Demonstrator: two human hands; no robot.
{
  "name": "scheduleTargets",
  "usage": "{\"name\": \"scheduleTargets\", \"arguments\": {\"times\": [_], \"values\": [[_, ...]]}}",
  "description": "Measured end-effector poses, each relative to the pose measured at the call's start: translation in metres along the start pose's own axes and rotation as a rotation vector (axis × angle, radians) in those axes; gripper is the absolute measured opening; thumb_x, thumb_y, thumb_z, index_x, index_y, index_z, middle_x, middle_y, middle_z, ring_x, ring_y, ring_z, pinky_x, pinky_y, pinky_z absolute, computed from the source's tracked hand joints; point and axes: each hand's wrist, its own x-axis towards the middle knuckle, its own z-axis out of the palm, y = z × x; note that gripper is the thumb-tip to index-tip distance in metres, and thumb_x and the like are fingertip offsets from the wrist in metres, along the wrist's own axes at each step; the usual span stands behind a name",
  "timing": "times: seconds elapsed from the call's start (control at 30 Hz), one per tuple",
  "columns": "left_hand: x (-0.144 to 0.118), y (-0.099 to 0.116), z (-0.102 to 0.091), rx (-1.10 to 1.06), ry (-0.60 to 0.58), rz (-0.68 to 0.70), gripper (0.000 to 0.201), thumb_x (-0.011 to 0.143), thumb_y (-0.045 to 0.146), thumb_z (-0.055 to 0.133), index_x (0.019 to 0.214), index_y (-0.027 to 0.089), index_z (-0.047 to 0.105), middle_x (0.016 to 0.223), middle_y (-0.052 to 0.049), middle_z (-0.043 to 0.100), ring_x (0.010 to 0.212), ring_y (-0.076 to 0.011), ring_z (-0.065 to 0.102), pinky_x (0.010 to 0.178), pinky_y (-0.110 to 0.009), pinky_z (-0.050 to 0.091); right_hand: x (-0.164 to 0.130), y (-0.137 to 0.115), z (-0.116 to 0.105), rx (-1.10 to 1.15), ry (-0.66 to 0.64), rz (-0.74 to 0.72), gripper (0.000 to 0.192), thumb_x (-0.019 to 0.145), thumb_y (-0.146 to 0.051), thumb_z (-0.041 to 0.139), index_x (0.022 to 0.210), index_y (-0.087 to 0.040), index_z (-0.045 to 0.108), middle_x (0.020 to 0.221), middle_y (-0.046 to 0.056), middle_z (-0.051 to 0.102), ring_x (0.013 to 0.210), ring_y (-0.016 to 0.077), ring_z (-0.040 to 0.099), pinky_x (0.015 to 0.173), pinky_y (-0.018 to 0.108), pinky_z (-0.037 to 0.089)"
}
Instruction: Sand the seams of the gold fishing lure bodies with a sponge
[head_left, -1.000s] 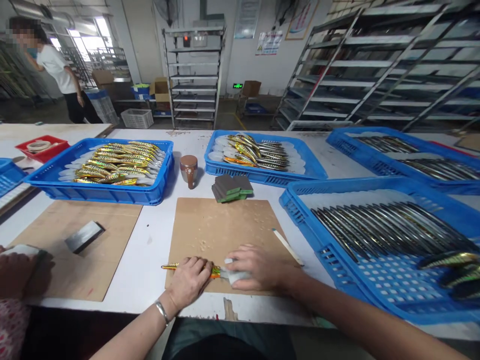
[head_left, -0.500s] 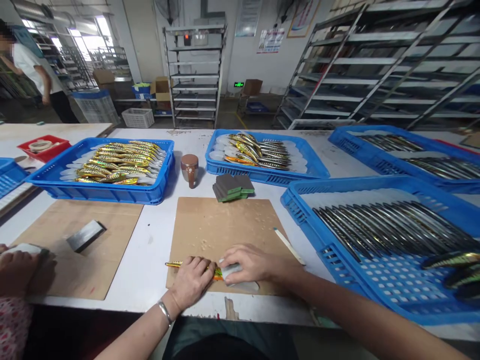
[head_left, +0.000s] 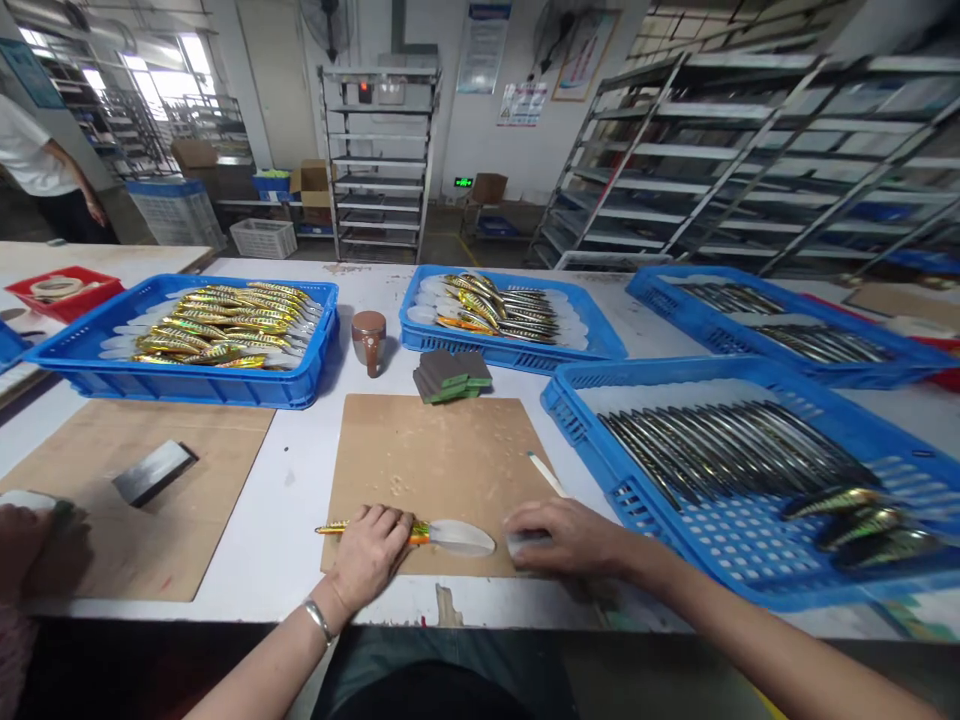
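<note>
both forearms are bare, with no sleeves in view. the left hand (head_left: pixel 367 552) has a thin silver metal bangle (head_left: pixel 319 620) at its wrist. the right hand (head_left: pixel 566 537) wears nothing. dark trousers (head_left: pixel 442 670) cover the lap.

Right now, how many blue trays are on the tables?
5: one far left, one back centre, one near right, one far right, and a corner at the left edge. Others may sit out of frame.

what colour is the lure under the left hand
Gold with dark stripes and an orange patch, the lure pinned by the left hand; head view.
</note>
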Motion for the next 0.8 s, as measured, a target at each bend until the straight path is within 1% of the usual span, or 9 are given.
{"name": "scheduleTargets", "arguments": {"times": [0.07, 0.17, 0.27, 0.37, 0.47, 0.57, 0.67, 0.73, 0.8], "values": [[0.003, -0.001, -0.001, -0.011, -0.007, -0.018, 0.026, 0.107, 0.034, 0.052, 0.125, 0.016, 0.061, 0.105, -0.008, 0.072, 0.093, -0.0242, 0.063, 0.080, -0.040, 0.047, -0.003, -0.007, 0.006, -0.077, 0.130, -0.001, 0.039, 0.098, -0.048, 0.066, 0.125, -0.021, 0.076, 0.135, 0.012, 0.072, 0.123, 0.0292, 0.067, 0.103, 0.039, 0.050], [0.008, -0.002, -0.005, -0.022, -0.046, -0.050, 0.025, 0.106, 0.035, 0.056, 0.122, 0.018, 0.063, 0.102, -0.008, 0.071, 0.093, -0.0247, 0.063, 0.080, -0.040, 0.048, 0.013, -0.031, 0.020, -0.235, 0.309, -0.099, 0.042, 0.100, -0.052, 0.066, 0.129, -0.023, 0.072, 0.140, 0.014, 0.067, 0.124, 0.0317, 0.064, 0.103, 0.044, 0.047], [0.013, -0.005, -0.009, -0.036, -0.102, -0.078, 0.021, 0.103, 0.035, 0.062, 0.116, 0.019, 0.065, 0.102, -0.007, 0.071, 0.093, -0.0250, 0.064, 0.082, -0.039, 0.049, 0.045, -0.060, 0.035, -0.328, 0.330, -0.259, 0.048, 0.097, -0.055, 0.070, 0.133, -0.023, 0.067, 0.138, 0.013, 0.067, 0.118, 0.0304, 0.063, 0.097, 0.043, 0.046], [0.017, -0.009, -0.013, -0.044, -0.139, -0.104, 0.020, 0.101, 0.037, 0.064, 0.109, 0.020, 0.067, 0.102, -0.006, 0.072, 0.095, -0.0252, 0.065, 0.083, -0.039, 0.050, 0.066, -0.072, 0.049, -0.379, 0.333, -0.341, 0.051, 0.097, -0.056, 0.071, 0.134, -0.022, 0.064, 0.139, 0.013, 0.066, 0.116, 0.0288, 0.061, 0.095, 0.042, 0.045], [0.020, -0.010, -0.017, -0.088, -0.181, -0.116, 0.022, 0.101, 0.039, 0.065, 0.110, 0.020, 0.068, 0.105, -0.006, 0.073, 0.096, -0.0247, 0.065, 0.085, -0.038, 0.051, 0.057, -0.059, 0.057, -0.419, 0.356, -0.308, 0.049, 0.095, -0.052, 0.074, 0.133, -0.021, 0.065, 0.139, 0.012, 0.067, 0.117, 0.0291, 0.061, 0.096, 0.042, 0.045], [0.024, -0.008, -0.020, -0.120, -0.228, -0.153, 0.023, 0.102, 0.041, 0.063, 0.109, 0.021, 0.069, 0.104, -0.006, 0.073, 0.096, -0.0243, 0.065, 0.085, -0.038, 0.051, 0.025, -0.025, 0.052, -0.525, 0.357, -0.179, 0.044, 0.092, -0.043, 0.079, 0.127, -0.020, 0.069, 0.137, 0.014, 0.068, 0.115, 0.0312, 0.062, 0.096, 0.045, 0.046], [0.028, -0.005, -0.021, -0.129, -0.238, -0.186, 0.023, 0.102, 0.042, 0.063, 0.108, 0.021, 0.070, 0.105, -0.006, 0.073, 0.097, -0.0242, 0.066, 0.086, -0.037, 0.051, -0.006, 0.011, 0.038, -0.634, 0.361, -0.020, 0.033, 0.090, -0.036, 0.080, 0.117, -0.018, 0.073, 0.126, 0.016, 0.072, 0.106, 0.0326, 0.066, 0.090, 0.045, 0.048], [0.029, -0.005, -0.022, -0.125, -0.241, -0.193, 0.022, 0.101, 0.040, 0.063, 0.109, 0.021, 0.070, 0.106, -0.006, 0.073, 0.099, -0.0245, 0.066, 0.087, -0.037, 0.052, -0.013, 0.025, 0.029, -0.640, 0.414, 0.037, 0.030, 0.094, -0.035, 0.076, 0.118, -0.018, 0.074, 0.126, 0.017, 0.072, 0.108, 0.0333, 0.066, 0.090, 0.045, 0.049], [0.031, -0.006, -0.023, -0.117, -0.251, -0.203, 0.021, 0.101, 0.039, 0.063, 0.108, 0.021, 0.070, 0.105, -0.007, 0.074, 0.099, -0.0251, 0.067, 0.088, -0.037, 0.052, -0.006, 0.026, 0.023, -0.586, 0.491, 0.066, 0.032, 0.098, -0.036, 0.070, 0.125, -0.018, 0.071, 0.134, 0.017, 0.069, 0.116, 0.0330, 0.065, 0.094, 0.045, 0.049]]}}
